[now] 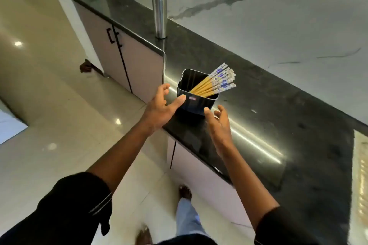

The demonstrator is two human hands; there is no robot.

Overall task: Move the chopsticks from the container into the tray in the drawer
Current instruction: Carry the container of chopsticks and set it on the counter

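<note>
Nothing looks moved yet: all the chopsticks [216,83] stand leaning in the black container [196,98] on the worktop [268,117], and no drawer or tray shows. The left hand [161,105] is spread, thumb at the container's rim. The right hand [218,123] is spread just below it, empty.
</note>
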